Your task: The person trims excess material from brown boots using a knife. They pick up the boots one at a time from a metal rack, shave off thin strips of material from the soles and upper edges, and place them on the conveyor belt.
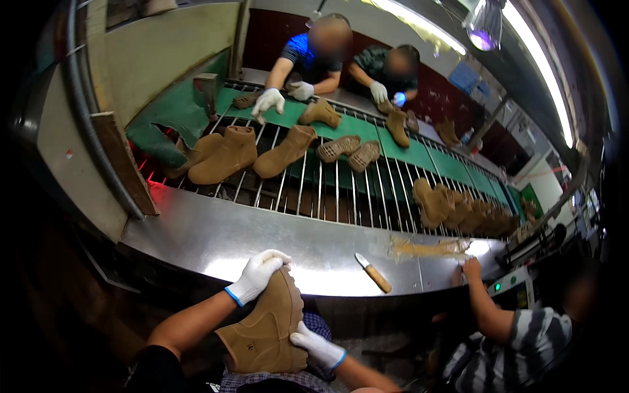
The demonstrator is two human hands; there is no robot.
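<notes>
A tan ankle boot with a ridged sole is tilted over my lap, its toe pointing up and away and its sole facing right. My left hand, in a white knit glove, is closed over the toe end. Lower down, my right hand, gloved the same way, grips the boot near the heel, its thumb against the side. Beyond the boot, on the steel worktop, lies a knife with a wooden handle and a short blade.
A rod conveyor carries tan boots and loose soles. More boots line up at right. Two gloved people work across a green belt. Another person's bare hand rests at the worktop's right, near dried glue.
</notes>
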